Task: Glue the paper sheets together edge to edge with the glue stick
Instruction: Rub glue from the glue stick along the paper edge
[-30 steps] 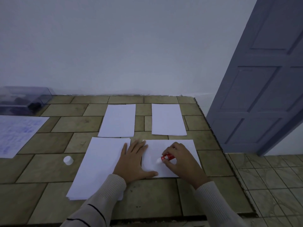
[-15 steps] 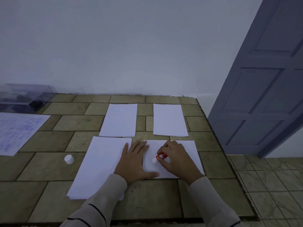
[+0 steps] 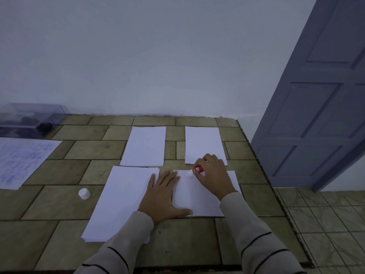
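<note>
white cap (image 3: 84,193) near paper stack (image 3: 118,200), clear box (image 3: 31,119) behind printed sheet (image 3: 21,161)

Right hand (image 3: 214,176) rubs glue stick (image 3: 197,170) along sheet (image 3: 199,198).

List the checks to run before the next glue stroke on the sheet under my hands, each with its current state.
1. Near right white paper sheet pinned: ok, left hand rests flat on its left edge.
2. Grip on red glue stick: ok, right hand curls round it.
3. Stick's tip on paper: ok, near the sheet's far edge.
4. Small white round cap off: ok, lies on the tiled tabletop.
5. Glue coverage along the edge: cannot tell.
</note>
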